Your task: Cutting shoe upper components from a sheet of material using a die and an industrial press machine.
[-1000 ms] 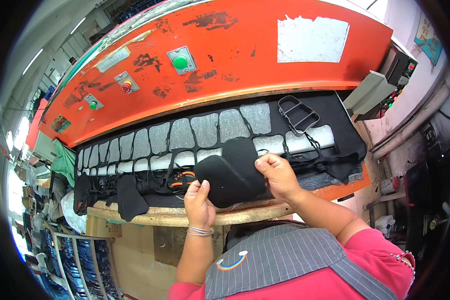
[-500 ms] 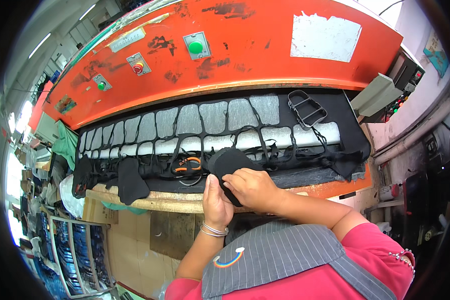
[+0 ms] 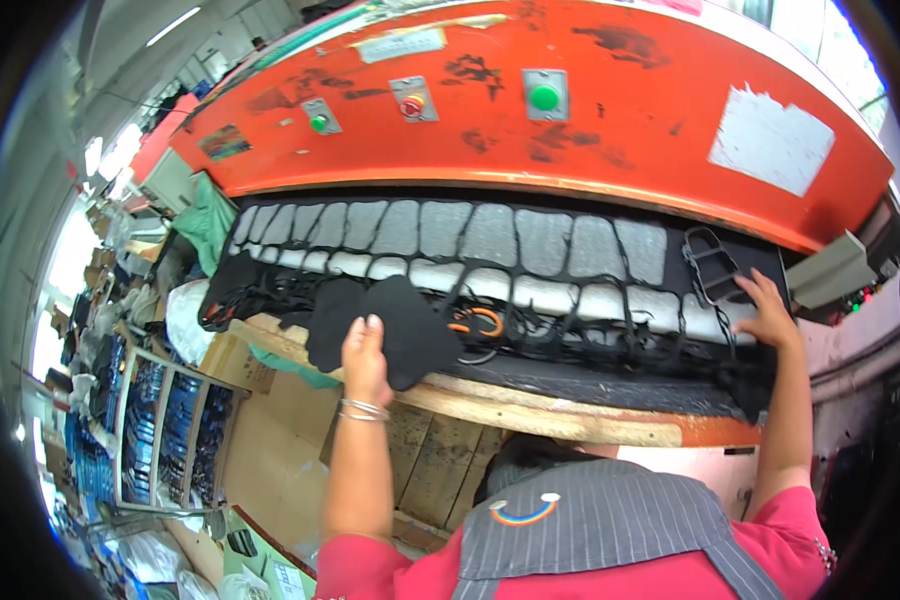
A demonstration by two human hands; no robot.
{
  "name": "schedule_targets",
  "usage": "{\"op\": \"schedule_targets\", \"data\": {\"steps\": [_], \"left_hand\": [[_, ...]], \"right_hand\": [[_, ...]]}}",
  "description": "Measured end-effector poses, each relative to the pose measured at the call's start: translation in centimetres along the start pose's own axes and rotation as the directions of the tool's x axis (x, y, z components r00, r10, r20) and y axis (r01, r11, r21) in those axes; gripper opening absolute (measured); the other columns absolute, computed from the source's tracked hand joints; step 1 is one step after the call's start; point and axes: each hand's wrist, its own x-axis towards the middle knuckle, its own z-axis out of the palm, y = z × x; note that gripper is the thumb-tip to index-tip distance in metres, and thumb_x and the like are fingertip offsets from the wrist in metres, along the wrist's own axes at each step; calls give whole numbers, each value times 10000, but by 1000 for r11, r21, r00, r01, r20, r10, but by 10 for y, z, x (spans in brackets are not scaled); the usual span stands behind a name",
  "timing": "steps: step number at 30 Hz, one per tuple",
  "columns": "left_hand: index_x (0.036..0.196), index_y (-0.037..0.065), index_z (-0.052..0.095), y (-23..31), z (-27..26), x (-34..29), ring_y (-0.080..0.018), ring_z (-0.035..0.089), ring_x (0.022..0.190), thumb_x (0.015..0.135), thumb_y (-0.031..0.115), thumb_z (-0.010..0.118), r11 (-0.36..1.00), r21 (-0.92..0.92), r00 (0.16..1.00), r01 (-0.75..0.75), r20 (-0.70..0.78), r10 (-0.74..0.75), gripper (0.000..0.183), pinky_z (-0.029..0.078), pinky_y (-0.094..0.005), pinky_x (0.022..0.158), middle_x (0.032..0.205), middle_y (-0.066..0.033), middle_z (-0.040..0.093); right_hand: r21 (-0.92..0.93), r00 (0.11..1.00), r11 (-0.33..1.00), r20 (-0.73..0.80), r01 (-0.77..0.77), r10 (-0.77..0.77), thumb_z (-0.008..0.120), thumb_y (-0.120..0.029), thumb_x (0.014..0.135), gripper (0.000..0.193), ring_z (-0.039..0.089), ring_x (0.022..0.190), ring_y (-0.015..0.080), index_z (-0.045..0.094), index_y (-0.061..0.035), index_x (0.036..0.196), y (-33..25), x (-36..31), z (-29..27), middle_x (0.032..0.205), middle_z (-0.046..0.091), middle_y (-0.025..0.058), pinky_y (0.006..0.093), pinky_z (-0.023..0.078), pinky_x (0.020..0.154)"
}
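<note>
My left hand (image 3: 367,362) is at the front edge of the bench, thumb up, closed on a flat black cut-out piece (image 3: 407,325) with rounded outlines. Beside and partly behind it is another black cut-out piece (image 3: 332,312), overhanging the wooden edge; I cannot tell whether the two touch. At the right end of the bench my right hand (image 3: 767,312) is open, fingers spread, holding nothing. Closest to those fingers lies a cutting die (image 3: 711,268), a dark metal outline with crossbars. Black sheet remnants with rows of cut openings (image 3: 490,233) cover the bed, pale surface showing through.
Orange-handled scissors or pliers (image 3: 485,320) lie among the black scraps. Behind the bed rises the orange machine front (image 3: 630,110) with green (image 3: 544,97) and red (image 3: 412,105) buttons. A rack (image 3: 160,430) with blue items stands at lower left.
My hands have parted from the black piece they both held. The left has carried it leftward beside the other piece; the right has swung out rightward to near the die and opened. My view shifted.
</note>
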Motion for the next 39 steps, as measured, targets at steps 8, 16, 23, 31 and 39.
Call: {"op": "schedule_targets", "data": {"steps": [8,16,23,31,39], "left_hand": [[1192,-15,546,9,-128,100,-306,603,915,839,294,661,-25,990,860,-139,133,493,483,474,-399,855,1008,-170,629],[1110,16,618,-38,92,98,-218,622,959,895,209,600,541,711,888,-449,420,186,289,483,-326,849,1050,-120,652],[1011,57,620,-119,280,27,-308,594,1006,836,168,634,597,414,582,-687,805,112,208,473,-350,852,1047,-137,628],[927,118,589,-175,308,10,-312,453,1229,755,122,632,402,414,497,-817,858,126,178,296,-470,995,1308,-121,546],[908,110,588,-175,306,7,-302,434,1253,756,122,621,336,391,466,-857,866,181,156,294,-461,984,1353,-132,513]], "right_hand": [[29,995,995,-40,91,-90,812,-132,622,609,465,1213,387,592,-130,1190,15,24,28,1359,471,209,423,388,1022],[536,939,844,-303,26,164,762,-256,766,278,595,674,183,605,-29,794,-12,69,42,719,629,92,319,470,640],[294,851,956,-504,8,148,759,-304,734,325,582,1086,357,594,-34,805,-46,69,96,1148,610,225,440,443,898],[334,936,938,-351,92,33,774,-265,727,343,448,1279,353,544,-47,859,-14,68,92,1268,527,284,443,291,1096],[415,944,907,-322,74,70,784,-222,716,325,446,1287,338,539,-44,834,-10,69,93,1255,534,291,438,304,1091]]}}
